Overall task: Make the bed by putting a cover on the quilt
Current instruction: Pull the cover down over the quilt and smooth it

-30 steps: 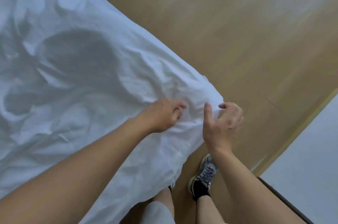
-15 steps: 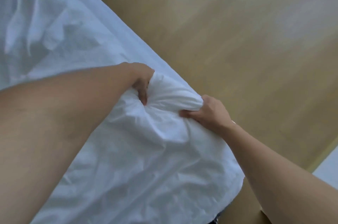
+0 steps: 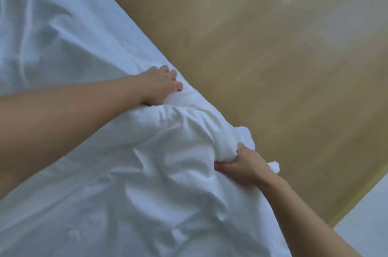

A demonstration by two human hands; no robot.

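Grips the white cover (image 3: 126, 183) with both hands. With the left hand (image 3: 159, 86), clamps a fold at the cover's edge, fingers (image 3: 171, 77) curled narrow over the top, thumb hidden in the cloth. With the right hand (image 3: 241, 167), squeezes a bunched corner, fingers wrapped tight round it, loose tails of cloth poking out just beyond the knuckles. Between the two sets of fingers, a thick rumpled bulge (image 3: 189, 126); quilt or gathered cover, cannot tell. Beyond the fingertips of both hands, wooden floor (image 3: 273, 57). Behind and inward of the fingers, creased cover spread wide.
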